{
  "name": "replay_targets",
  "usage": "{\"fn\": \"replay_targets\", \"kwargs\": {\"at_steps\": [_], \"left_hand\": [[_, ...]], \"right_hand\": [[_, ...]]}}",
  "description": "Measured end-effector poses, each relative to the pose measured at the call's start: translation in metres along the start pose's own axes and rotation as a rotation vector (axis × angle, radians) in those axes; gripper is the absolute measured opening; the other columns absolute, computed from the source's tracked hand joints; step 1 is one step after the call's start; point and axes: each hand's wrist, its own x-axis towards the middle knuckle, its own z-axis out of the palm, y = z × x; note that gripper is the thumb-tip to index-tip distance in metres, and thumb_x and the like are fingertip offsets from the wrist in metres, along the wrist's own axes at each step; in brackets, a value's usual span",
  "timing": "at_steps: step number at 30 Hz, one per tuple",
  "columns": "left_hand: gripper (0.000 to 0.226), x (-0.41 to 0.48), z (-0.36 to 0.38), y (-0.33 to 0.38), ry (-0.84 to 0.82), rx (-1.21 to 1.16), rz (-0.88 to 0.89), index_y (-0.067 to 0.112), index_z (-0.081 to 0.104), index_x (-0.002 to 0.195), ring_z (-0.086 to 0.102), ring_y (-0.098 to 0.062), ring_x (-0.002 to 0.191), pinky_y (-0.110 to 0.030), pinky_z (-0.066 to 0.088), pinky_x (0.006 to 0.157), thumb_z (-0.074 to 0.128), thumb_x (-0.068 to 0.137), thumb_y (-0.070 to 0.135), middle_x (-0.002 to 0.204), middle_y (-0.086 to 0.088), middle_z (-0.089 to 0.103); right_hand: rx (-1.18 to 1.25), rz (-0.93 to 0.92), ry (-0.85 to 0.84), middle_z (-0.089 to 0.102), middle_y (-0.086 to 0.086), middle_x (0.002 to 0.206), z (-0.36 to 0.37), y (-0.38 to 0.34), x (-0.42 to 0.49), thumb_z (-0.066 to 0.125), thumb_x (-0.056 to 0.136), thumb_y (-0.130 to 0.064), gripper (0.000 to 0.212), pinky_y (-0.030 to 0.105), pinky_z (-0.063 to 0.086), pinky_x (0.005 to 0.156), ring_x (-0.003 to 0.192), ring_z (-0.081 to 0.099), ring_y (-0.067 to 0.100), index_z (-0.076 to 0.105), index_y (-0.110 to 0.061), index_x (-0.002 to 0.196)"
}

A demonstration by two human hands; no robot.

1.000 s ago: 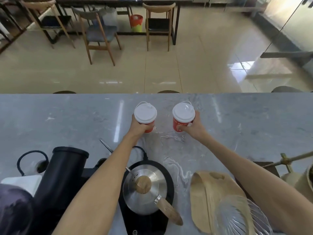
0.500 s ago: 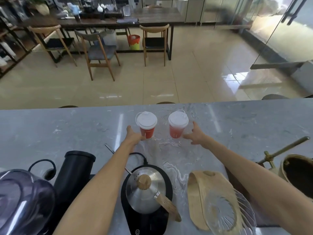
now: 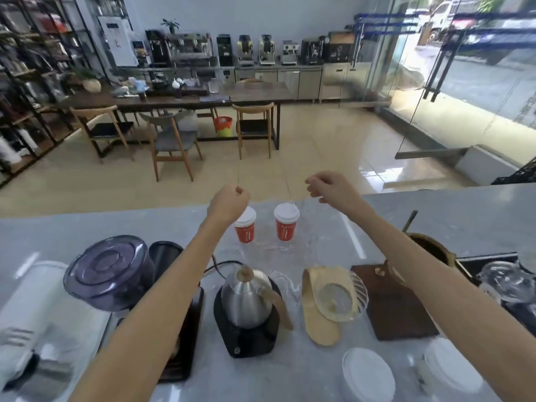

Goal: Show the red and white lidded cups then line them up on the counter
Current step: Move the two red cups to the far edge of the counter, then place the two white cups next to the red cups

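Note:
Two red cups with white lids stand upright side by side on the grey marble counter (image 3: 435,216), a small gap between them. The left cup (image 3: 245,233) has part of its lid hidden behind my left hand (image 3: 229,203), which hovers above it curled into a fist with nothing in it. The right cup (image 3: 286,224) is in full view. My right hand (image 3: 332,188) is raised above and to the right of that cup, fingers loosely bent and apart, holding nothing. Neither hand touches a cup.
Nearer to me stand a steel kettle (image 3: 246,297) on a black base, a grinder with a purple lid (image 3: 107,271), a wooden board with a glass dripper (image 3: 333,300), a dark wooden tray (image 3: 397,309) and white plates (image 3: 368,375). The counter's far edge runs just behind the cups.
Both hands have let go of the cups and risen above them. The cups now stand on the counter. The view has tilted up toward the room.

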Motion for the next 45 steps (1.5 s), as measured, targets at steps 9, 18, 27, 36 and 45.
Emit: {"fn": "replay_targets", "kwargs": {"at_steps": [9, 18, 27, 36, 45], "left_hand": [[0.014, -0.183, 0.030, -0.036, -0.270, -0.239, 0.228, 0.026, 0.068, 0.101, 0.068, -0.008, 0.085, -0.030, 0.054, 0.076, 0.057, 0.093, 0.029, 0.091, 0.003, 0.073], [0.020, -0.315, 0.150, -0.122, -0.808, -0.312, 0.011, 0.029, 0.067, 0.095, 0.068, -0.018, 0.085, -0.012, 0.048, 0.066, 0.060, 0.095, 0.010, 0.092, -0.002, 0.073], [0.042, -0.346, 0.204, -0.125, -0.827, -0.252, -0.098, 0.023, 0.049, 0.131, 0.059, -0.019, 0.107, -0.028, 0.048, 0.084, 0.063, 0.094, 0.012, 0.124, -0.007, 0.057], [0.102, -0.321, 0.241, -0.059, -0.406, -0.279, 0.149, 0.074, 0.009, 0.130, 0.014, 0.027, 0.128, -0.014, 0.019, 0.108, 0.082, 0.069, 0.035, 0.134, 0.059, 0.008], [0.066, -0.324, 0.297, -0.045, -0.152, -0.237, 0.061, 0.042, 0.045, 0.128, 0.025, 0.014, 0.128, -0.046, 0.031, 0.116, 0.081, 0.079, 0.017, 0.149, 0.012, 0.017]], "right_hand": [[0.305, 0.106, 0.013, 0.075, 0.010, 0.102, -0.010, 0.044, -0.219, 0.054, 0.098, -0.028, 0.024, 0.032, 0.060, 0.080, 0.094, 0.072, 0.020, 0.070, -0.014, 0.108], [0.335, 0.665, 0.297, 0.074, 0.007, 0.107, 0.009, 0.169, -0.463, 0.059, 0.094, -0.028, 0.021, 0.034, 0.056, 0.085, 0.100, 0.070, 0.022, 0.070, -0.019, 0.110], [0.310, 0.754, 0.407, 0.072, 0.004, 0.108, -0.051, 0.213, -0.516, 0.064, 0.092, -0.022, 0.024, 0.017, 0.053, 0.066, 0.095, 0.068, 0.014, 0.066, -0.020, 0.116], [0.081, 0.377, 0.037, 0.018, -0.010, 0.160, -0.132, 0.293, -0.358, 0.077, 0.080, -0.031, 0.098, 0.045, 0.031, 0.112, 0.144, 0.023, 0.014, 0.012, -0.034, 0.153], [-0.021, 0.134, -0.259, 0.011, -0.005, 0.155, -0.127, 0.314, -0.295, 0.081, 0.076, -0.028, 0.095, 0.021, 0.032, 0.106, 0.141, 0.018, 0.014, 0.021, -0.036, 0.149]]}}
